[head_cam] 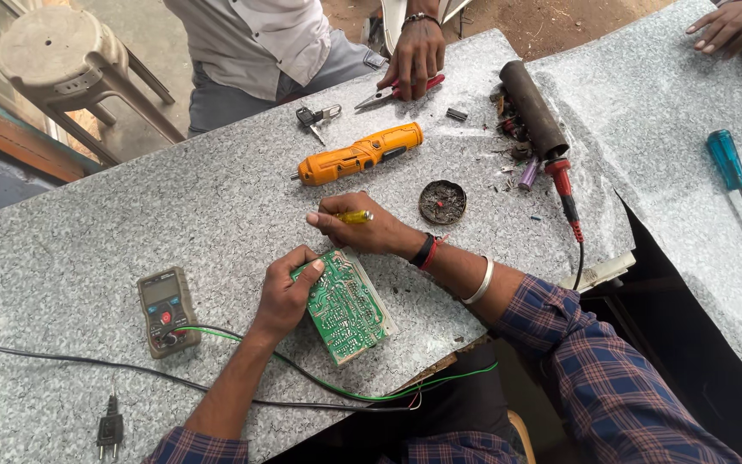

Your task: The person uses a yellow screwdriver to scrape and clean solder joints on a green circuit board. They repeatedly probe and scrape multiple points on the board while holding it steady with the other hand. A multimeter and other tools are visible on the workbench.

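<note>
Green circuit board (347, 307), solder side up, just below the frame's centre, tilted on the speckled grey surface (88, 258) and propped at its upper left edge. Left hand (287, 292) clenched on that edge, thumb over the top corner: a grip grasping the circuit board. Just above, right hand (362, 230) closed around a yellow-handled tool (355, 217), only the handle end showing past the fingers, tip hidden; black and red bands plus a pale bangle at that wrist. Left of the board, a grey multimeter (166, 310) lying flat, with a green wire (337, 391) and a black cable (130, 371) running from it along the lower edge of the frame. Black two-pin plug (110, 427) at lower left. Above the hands, an orange electric screwdriver (361, 155) lying at a slant, a small bunch of keys (313, 118) just beyond it, and a round dark tin (442, 202) to the right, near the right hand. Upper right of centre: a dark cylinder (532, 107) amid scraps and a red probe (564, 191) on a black lead. Far right, a blue-handled screwdriver (729, 161) on a second grey slab. At top centre, another person's hand (416, 56) resting on red-handled pliers (398, 90); a further hand (736, 27) in the top right corner. Plastic stool (62, 56) at upper left.
</note>
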The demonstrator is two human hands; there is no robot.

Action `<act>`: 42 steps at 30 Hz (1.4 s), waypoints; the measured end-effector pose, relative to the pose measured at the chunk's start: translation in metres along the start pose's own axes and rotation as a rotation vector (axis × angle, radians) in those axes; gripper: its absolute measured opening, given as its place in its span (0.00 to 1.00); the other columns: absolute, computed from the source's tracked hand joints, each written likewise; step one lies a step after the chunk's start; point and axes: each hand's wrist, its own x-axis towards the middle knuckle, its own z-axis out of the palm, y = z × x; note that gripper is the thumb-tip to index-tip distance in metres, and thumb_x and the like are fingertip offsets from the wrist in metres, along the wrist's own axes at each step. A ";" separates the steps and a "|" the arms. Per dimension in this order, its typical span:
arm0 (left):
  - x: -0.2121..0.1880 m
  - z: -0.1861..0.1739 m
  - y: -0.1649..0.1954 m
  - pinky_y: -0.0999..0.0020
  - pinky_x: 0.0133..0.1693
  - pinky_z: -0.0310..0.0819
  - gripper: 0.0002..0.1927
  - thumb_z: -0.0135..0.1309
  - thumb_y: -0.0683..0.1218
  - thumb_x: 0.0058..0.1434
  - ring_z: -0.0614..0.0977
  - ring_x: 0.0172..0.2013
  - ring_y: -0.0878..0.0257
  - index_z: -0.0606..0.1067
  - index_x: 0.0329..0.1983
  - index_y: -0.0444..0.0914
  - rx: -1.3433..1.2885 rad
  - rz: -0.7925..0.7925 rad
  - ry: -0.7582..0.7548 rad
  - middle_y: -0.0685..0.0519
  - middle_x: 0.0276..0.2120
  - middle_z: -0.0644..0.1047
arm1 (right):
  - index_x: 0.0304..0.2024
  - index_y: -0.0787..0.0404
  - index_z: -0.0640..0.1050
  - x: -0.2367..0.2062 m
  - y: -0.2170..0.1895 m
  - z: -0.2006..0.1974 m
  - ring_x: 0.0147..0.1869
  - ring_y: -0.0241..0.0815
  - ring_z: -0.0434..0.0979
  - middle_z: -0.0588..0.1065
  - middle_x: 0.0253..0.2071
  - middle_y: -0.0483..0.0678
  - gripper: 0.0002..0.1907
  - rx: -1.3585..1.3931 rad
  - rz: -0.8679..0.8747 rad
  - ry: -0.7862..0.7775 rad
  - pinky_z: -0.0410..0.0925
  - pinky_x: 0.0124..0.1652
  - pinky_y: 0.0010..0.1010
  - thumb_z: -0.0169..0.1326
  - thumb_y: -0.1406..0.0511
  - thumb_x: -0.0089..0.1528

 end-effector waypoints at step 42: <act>-0.001 -0.005 0.000 0.69 0.45 0.73 0.11 0.50 0.46 0.68 0.78 0.42 0.67 0.73 0.35 0.33 -0.045 0.052 -0.069 0.48 0.48 0.82 | 0.26 0.61 0.73 0.003 -0.004 0.000 0.22 0.28 0.69 0.71 0.19 0.41 0.23 0.093 0.043 -0.059 0.63 0.22 0.25 0.49 0.52 0.70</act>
